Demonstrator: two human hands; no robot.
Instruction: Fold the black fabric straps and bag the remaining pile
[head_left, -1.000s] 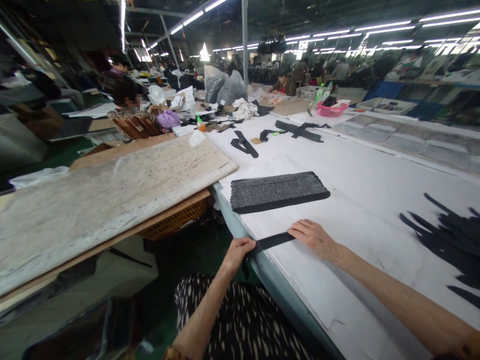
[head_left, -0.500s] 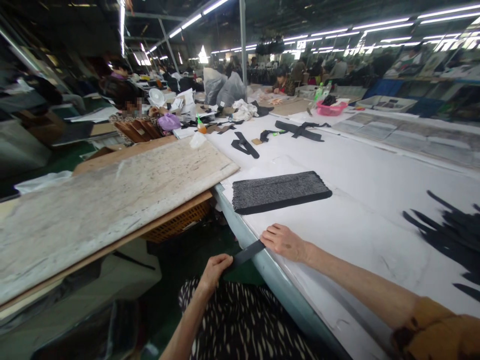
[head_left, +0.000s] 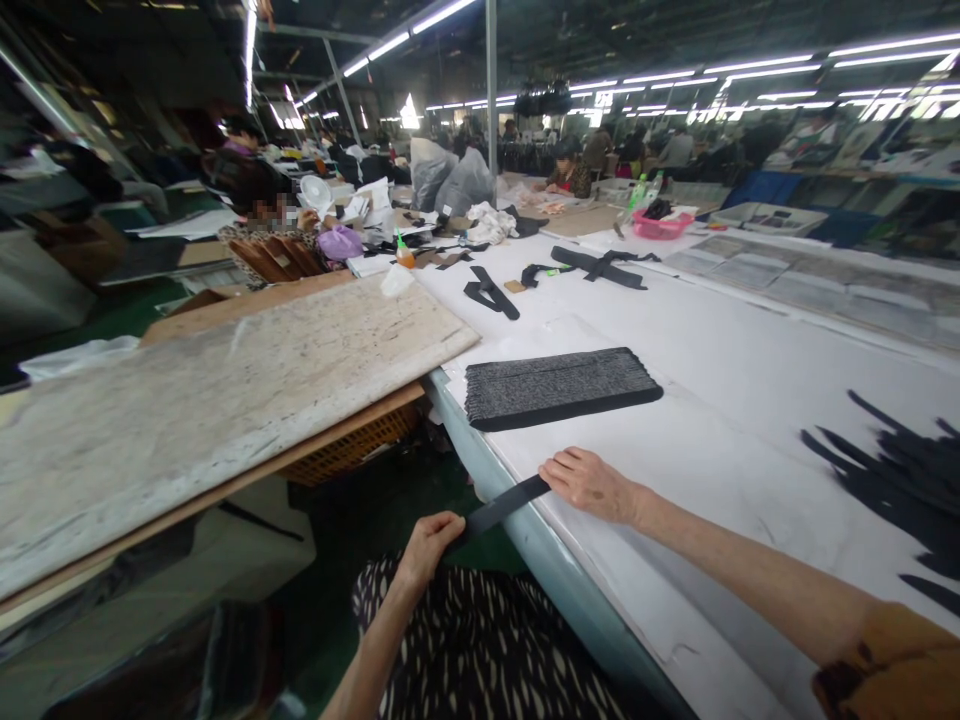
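Head-worn camera looks forward and down over the white table (head_left: 750, 440).

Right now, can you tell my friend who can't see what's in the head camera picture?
Two hands, the left hand and right hand, hold a dark strip across the edge of a white table. Beyond it lies a neat stack of strips, with a loose dark pile at the right.

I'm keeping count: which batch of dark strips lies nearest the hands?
The neatly aligned grey-and-black fabric stack, just beyond the right hand; the loose black fabric heap lies farther right.
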